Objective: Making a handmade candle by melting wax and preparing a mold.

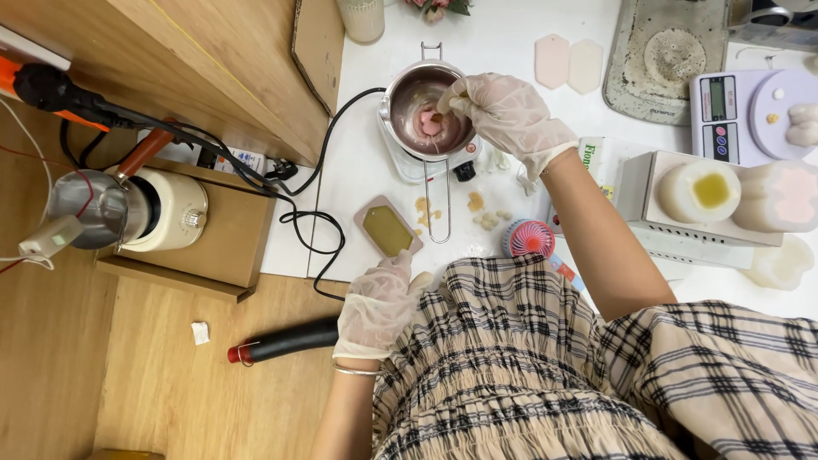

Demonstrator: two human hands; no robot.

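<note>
My right hand (504,115), in a clear glove, reaches over a small metal pot (407,95) on a little hot plate, and its fingertips pinch a pink wax lump (430,124) inside the pot. The pot holds pinkish melted wax, and its wire handle points toward me. My left hand (376,307), also gloved, rests at the white table's near edge (294,260) with its fingers curled, holding nothing that I can see. Just beyond it lies a pink mould (388,228) filled with olive-yellow wax.
Wax crumbs (487,218) and a small pink fan (528,238) lie near me. At right are a digital scale (741,106), white moulds (699,192), two flat wax tags (568,63) and a grey tray (665,55). At left a kettle (128,209) stands on a wooden box, with black cables (307,221).
</note>
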